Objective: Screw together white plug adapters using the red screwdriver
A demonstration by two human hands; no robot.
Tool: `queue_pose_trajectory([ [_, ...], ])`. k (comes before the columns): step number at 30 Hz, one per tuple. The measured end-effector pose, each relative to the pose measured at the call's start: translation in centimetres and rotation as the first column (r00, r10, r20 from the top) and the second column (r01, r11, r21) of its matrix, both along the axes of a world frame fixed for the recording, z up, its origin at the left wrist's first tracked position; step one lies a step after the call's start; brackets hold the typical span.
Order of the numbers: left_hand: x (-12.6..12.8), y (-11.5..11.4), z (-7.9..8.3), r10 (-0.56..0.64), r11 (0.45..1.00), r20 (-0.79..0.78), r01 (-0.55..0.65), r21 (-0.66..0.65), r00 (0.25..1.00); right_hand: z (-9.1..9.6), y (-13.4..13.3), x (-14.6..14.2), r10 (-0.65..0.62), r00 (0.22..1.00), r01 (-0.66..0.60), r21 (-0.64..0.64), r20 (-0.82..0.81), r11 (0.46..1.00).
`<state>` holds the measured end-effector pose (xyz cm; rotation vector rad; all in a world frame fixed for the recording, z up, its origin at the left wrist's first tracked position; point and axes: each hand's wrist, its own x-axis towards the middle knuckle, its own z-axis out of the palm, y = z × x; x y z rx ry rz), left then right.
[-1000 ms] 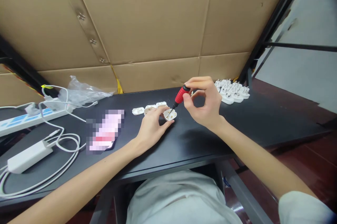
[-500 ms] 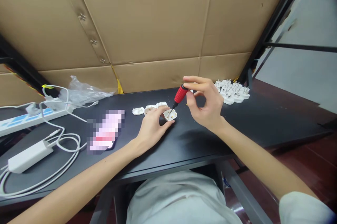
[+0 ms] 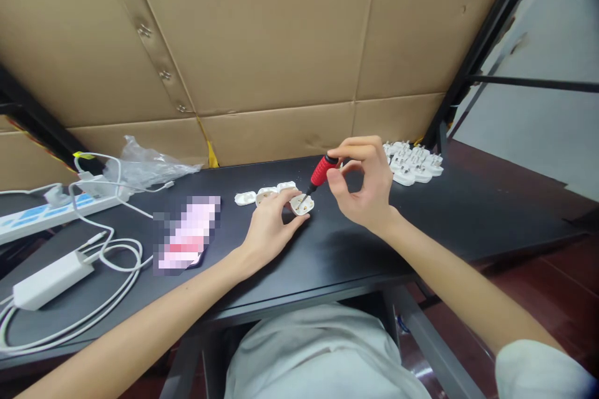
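My left hand [image 3: 267,229] rests on the table, thumb and fingers closed around a small white plug casing [image 3: 305,206]. Its open side faces up, showing small brass-coloured parts inside. A red-handled screwdriver [image 3: 322,172] leans to the right, its dark shaft pointing down into that casing. Curled fingers of my right hand [image 3: 367,190] are at the top end of the handle, the thumb near its side. Behind my left fingers lie several white casing pieces [image 3: 244,198], partly hidden by the hand.
Several white plugs with metal pins [image 3: 412,165] sit at the back right. To the left are a pixelated phone-like object [image 3: 189,233], a white power adapter [image 3: 53,279] with coiled cable, a power strip [image 3: 60,211] and a clear plastic bag [image 3: 147,162]. Cardboard [image 3: 281,30] lines the back.
My right hand's fingers have shifted slightly on the end of the screwdriver handle, with the fingers more curled. The left hand and the casing stay in place.
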<state>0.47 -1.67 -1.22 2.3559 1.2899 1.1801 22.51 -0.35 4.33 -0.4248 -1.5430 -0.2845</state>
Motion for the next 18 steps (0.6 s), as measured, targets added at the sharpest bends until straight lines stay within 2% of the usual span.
queue_pose_trajectory([
  [4, 0.00, -0.03, -0.02, -0.002, 1.000, -0.002, 0.002, 0.025, 1.000, 0.04, -0.16, -0.03, -0.011, 0.999, 0.010, 0.015, 0.030, 1.000],
  [12, 0.01, -0.18, 0.14, -0.006, 1.000, 0.006, 0.006, -0.025, 1.000, -0.23, 0.37, -0.15, 0.029, 1.000, -0.029, -0.004, 0.001, 1.000],
  [18, 0.03, -0.17, 0.14, -0.006, 1.000, 0.006, 0.006, -0.007, 1.000, -0.10, 0.12, -0.01, 0.013, 1.000, -0.013, 0.000, 0.022, 1.000],
])
